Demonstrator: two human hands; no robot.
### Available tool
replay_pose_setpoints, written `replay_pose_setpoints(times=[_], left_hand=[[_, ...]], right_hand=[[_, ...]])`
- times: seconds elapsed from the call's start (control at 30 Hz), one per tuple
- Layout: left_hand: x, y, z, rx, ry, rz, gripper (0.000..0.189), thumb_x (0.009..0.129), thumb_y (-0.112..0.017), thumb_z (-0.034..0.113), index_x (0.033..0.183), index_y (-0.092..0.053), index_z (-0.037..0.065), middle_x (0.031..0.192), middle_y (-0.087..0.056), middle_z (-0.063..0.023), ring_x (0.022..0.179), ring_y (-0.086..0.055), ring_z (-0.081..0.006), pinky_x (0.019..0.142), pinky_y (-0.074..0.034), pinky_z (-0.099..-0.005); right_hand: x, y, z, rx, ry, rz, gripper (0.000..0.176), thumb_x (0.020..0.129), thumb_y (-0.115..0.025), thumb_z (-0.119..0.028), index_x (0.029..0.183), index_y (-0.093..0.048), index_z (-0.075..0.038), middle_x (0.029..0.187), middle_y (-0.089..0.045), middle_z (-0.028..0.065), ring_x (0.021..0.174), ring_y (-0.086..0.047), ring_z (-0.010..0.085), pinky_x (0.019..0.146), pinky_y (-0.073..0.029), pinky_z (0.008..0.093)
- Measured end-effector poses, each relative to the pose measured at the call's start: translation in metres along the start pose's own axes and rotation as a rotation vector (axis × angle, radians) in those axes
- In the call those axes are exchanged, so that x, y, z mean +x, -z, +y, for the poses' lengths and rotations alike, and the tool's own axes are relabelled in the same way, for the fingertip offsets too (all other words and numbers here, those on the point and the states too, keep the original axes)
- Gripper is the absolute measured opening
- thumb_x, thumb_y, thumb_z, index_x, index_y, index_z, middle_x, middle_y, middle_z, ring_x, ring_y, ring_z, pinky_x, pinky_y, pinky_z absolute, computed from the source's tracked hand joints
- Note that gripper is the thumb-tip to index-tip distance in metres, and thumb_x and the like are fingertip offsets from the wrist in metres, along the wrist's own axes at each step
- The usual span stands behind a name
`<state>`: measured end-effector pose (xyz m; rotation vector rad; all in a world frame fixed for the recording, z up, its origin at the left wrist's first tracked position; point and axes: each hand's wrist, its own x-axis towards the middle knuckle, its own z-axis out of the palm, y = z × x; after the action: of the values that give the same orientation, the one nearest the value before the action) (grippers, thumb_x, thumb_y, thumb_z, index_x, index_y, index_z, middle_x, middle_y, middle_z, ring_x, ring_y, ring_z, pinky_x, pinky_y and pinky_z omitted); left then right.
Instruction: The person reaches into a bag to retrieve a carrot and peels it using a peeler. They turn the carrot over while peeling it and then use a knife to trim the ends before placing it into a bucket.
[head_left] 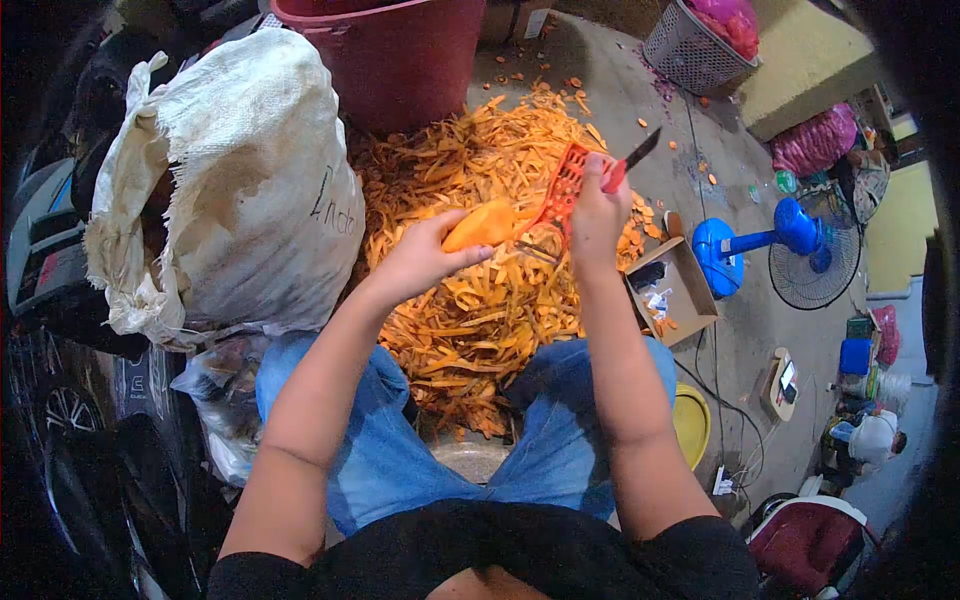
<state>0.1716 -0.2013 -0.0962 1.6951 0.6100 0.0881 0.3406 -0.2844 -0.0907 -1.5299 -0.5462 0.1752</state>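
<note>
While the left hand [425,255] grips an orange root [482,225], the right hand [597,205] clasps a red-handled knife [640,150].

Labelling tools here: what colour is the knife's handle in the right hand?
Red, on the knife in the right hand; head view.

Black handwriting on the white sack [250,150] cannot be read.

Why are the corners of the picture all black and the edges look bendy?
Head view: a very wide lens curves the edges, so the blue plastic floor fan leans and the corners go dark; the middle is bright and fairly sharp, showing the left hand holding the peeled orange vegetable and the right hand gripping the red-handled knife.
</note>
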Motion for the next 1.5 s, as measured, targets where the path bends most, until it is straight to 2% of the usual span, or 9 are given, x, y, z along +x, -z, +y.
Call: replay_pose_setpoints(times=[0.2, 0.37, 0.5, 0.73, 0.8, 0.83, 0.93, 1.1, 1.5], left_hand=[[0.003, -0.001, -0.009, 0.351, -0.147, 0.094, 0.047, 0.068, -0.056, 0.039, 0.093, -0.048, -0.001, 0.081, -0.054, -0.0169, 0.076, -0.052, -0.0257, 0.068, -0.039, -0.0308], [0.000, -0.016, -0.038, 0.697, 0.046, -0.395, 0.048, 0.071, -0.049, 0.045, 0.090, -0.049, 0.001, 0.082, -0.054, -0.0163, 0.077, -0.053, -0.0250, 0.066, -0.041, -0.0310], [0.004, -0.002, -0.022, 1.201, 0.300, -0.592, 0.050, 0.070, -0.044, 0.051, 0.079, -0.056, 0.003, 0.074, -0.057, -0.0148, 0.072, -0.055, -0.0271, 0.062, -0.043, -0.0370], [0.027, 0.146, 0.136, 1.598, -0.218, 1.032, 0.043, 0.074, -0.047, 0.035, 0.108, -0.040, 0.009, 0.087, -0.053, -0.0145, 0.077, -0.052, -0.0318, 0.065, -0.041, -0.0392], [-0.009, 0.139, 0.188, 1.455, -0.051, 1.050, 0.050, 0.064, -0.059, 0.027, 0.107, -0.041, 0.011, 0.094, -0.048, -0.0153, 0.085, -0.048, -0.0284, 0.070, -0.041, -0.0360], [-0.003, 0.205, 0.154, 1.606, -0.440, 0.970, 0.038, 0.074, -0.046, 0.034, 0.102, -0.045, 0.008, 0.086, -0.052, -0.0148, 0.078, -0.051, -0.0320, 0.066, -0.040, -0.0377], [-0.049, 0.207, 0.135, 1.460, 0.066, 0.829, 0.032, 0.077, -0.041, 0.032, 0.090, -0.047, 0.002, 0.080, -0.051, -0.0181, 0.076, -0.051, -0.0316, 0.063, -0.039, -0.0366], [-0.099, 0.353, -0.108, 0.934, 0.056, 0.638, 0.027, 0.078, -0.034, 0.019, 0.086, -0.050, -0.001, 0.084, -0.052, -0.0207, 0.080, -0.051, -0.0267, 0.066, -0.039, -0.0324], [-0.094, 0.244, -0.056, 1.149, 0.136, 0.482, 0.032, 0.073, -0.045, 0.020, 0.096, -0.046, -0.001, 0.091, -0.052, -0.0188, 0.085, -0.050, -0.0260, 0.071, -0.038, -0.0311]], right_hand=[[0.003, 0.027, -0.024, 0.161, 0.063, 0.142, 0.014, 0.081, -0.045, -0.016, 0.072, -0.044, -0.005, 0.061, -0.036, -0.0036, 0.058, -0.035, 0.0054, 0.054, -0.032, 0.0190], [-0.014, 0.058, -0.002, 0.411, 0.155, 0.261, 0.009, 0.081, -0.043, -0.015, 0.080, -0.042, -0.006, 0.066, -0.040, -0.0009, 0.057, -0.040, 0.0071, 0.057, -0.038, 0.0208], [-0.001, 0.057, 0.007, 0.525, -0.411, 0.301, 0.022, 0.081, -0.041, -0.021, 0.090, -0.047, -0.001, 0.082, -0.051, 0.0067, 0.071, -0.052, 0.0166, 0.064, -0.044, 0.0295], [0.010, 0.059, 0.036, 0.469, -0.462, 0.225, 0.026, 0.081, -0.041, -0.019, 0.093, -0.047, 0.004, 0.085, -0.053, 0.0099, 0.073, -0.054, 0.0200, 0.064, -0.045, 0.0319], [0.012, 0.062, 0.043, 0.511, -0.476, 0.186, 0.026, 0.081, -0.041, -0.018, 0.093, -0.047, 0.004, 0.085, -0.053, 0.0104, 0.072, -0.054, 0.0206, 0.063, -0.046, 0.0324], [0.013, 0.063, 0.043, 0.513, -0.476, 0.178, 0.026, 0.081, -0.041, -0.018, 0.093, -0.047, 0.004, 0.085, -0.053, 0.0104, 0.072, -0.054, 0.0206, 0.063, -0.046, 0.0324], [0.014, 0.066, 0.047, 0.503, -0.486, 0.155, 0.026, 0.081, -0.042, -0.019, 0.092, -0.048, 0.004, 0.084, -0.054, 0.0101, 0.072, -0.054, 0.0204, 0.062, -0.046, 0.0319], [0.009, 0.059, 0.037, 0.474, -0.511, 0.134, 0.026, 0.080, -0.044, -0.020, 0.091, -0.048, 0.003, 0.082, -0.054, 0.0095, 0.069, -0.054, 0.0198, 0.060, -0.046, 0.0307], [0.004, 0.054, 0.034, 0.379, -0.473, 0.126, 0.022, 0.078, -0.049, -0.019, 0.084, -0.048, 0.002, 0.079, -0.052, 0.0061, 0.067, -0.050, 0.0141, 0.062, -0.041, 0.0263]])
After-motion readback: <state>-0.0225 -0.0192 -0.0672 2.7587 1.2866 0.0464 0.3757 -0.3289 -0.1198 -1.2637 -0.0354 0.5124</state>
